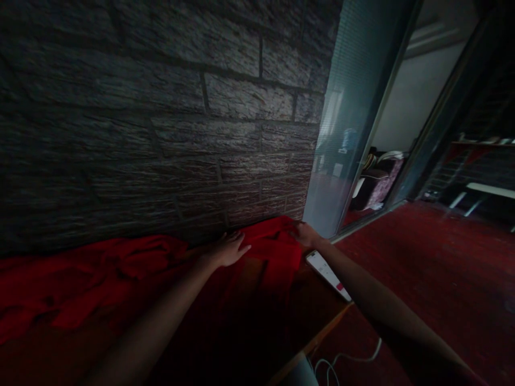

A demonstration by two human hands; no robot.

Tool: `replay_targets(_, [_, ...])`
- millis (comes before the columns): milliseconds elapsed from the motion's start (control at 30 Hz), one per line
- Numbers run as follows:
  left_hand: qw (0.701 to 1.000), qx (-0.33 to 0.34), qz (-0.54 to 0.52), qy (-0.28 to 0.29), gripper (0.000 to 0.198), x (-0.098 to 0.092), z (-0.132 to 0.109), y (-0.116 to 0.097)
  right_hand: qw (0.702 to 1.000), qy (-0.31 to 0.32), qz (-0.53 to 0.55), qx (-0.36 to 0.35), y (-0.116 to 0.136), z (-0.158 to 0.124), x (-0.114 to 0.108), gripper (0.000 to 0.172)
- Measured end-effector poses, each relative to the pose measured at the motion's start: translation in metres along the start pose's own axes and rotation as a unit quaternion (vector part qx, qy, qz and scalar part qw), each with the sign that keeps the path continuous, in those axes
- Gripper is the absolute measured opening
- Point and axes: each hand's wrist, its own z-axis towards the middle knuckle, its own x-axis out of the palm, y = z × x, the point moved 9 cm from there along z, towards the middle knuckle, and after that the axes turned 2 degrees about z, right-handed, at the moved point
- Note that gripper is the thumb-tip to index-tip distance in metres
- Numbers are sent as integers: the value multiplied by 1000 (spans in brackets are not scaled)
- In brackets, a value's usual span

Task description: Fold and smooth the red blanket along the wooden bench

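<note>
Red cloth [267, 241] lies partly spread over a dark wooden table, close against the wall. My left hand [232, 250] rests at the cloth's left part with its fingers spread and the palm down. At the far right corner of the cloth, my right hand [304, 234] has its fingers closed on the edge; the fingertips are dim and partly hidden. A phone [326, 273] with a lit white screen lies on the table below my right wrist, partly covered by my forearm.
More rumpled red cloth [92, 273] covers the table's left side. A stone-block wall [181, 118] rises behind. The table's edge [322, 332] runs along the lower right, with a white cable [341, 356] below it. A glass door panel [341, 128] and a white bench [491, 190] stand right.
</note>
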Motion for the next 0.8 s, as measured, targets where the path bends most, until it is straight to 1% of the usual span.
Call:
replay_targets(67, [995, 14, -88, -42, 51, -22, -22, 10, 1000, 9, -8, -15, 15, -15, 5, 27])
replay_targets(100, [992, 20, -113, -59, 50, -30, -35, 16, 1000, 9, -9, -21, 24, -23, 9, 26])
replay_targets(167, [988, 36, -126, -77, 49, -41, -62, 28, 999, 5, -8, -32, 42, -38, 21, 24])
replay_targets(200, [988, 37, -124, -82, 49, -44, -76, 34, 999, 0, -4, -36, 53, -46, 28, 24])
replay_targets(267, [990, 31, -111, -86, 48, -44, -102, 46, 999, -8, 14, -43, 73, -61, 43, 24])
replay_targets(367, [993, 24, -85, -78, 50, -35, -136, 62, 997, -2, 53, -50, 101, -80, 67, 22])
replay_targets(433, [994, 23, -80, -73, 51, -27, -152, 69, 994, 8, 84, -63, 118, -87, 80, 21])
replay_targets(500, [992, 16, -101, -69, 48, -21, -161, 73, 988, 5, 141, -64, 128, -87, 87, 18])
replay_targets(533, [990, 10, -124, -69, 46, -19, -163, 74, 981, 0, 191, -45, 127, -83, 88, 16])
replay_targets(567, [985, 5, -154, -71, 44, -19, -164, 73, 965, -12, 262, -7, 120, -78, 87, 13])
replay_targets(600, [979, 0, -192, -73, 43, -20, -162, 70, 938, -30, 343, 43, 110, -71, 85, 11])
replay_targets(633, [969, -6, -236, -77, 40, -22, -158, 66, 901, -53, 420, 96, 97, -65, 82, 10])
replay_targets(667, [954, -18, -289, -81, 37, -23, -152, 61, 857, -82, 487, 144, 83, -58, 78, 10])
replay_targets(700, [933, -36, -349, -81, 32, -24, -143, 54, 827, -110, 524, 175, 70, -51, 72, 10])
replay_targets(733, [902, -64, -419, -79, 27, -24, -134, 48, 809, -133, 538, 194, 58, -44, 63, 11])
replay_targets(767, [860, -99, -496, -75, 23, -21, -123, 41, 800, -150, 543, 208, 47, -37, 54, 13])
replay_targets(800, [807, -128, -573, -55, 23, -16, -110, 30, 794, -160, 544, 219, 37, -30, 45, 13])
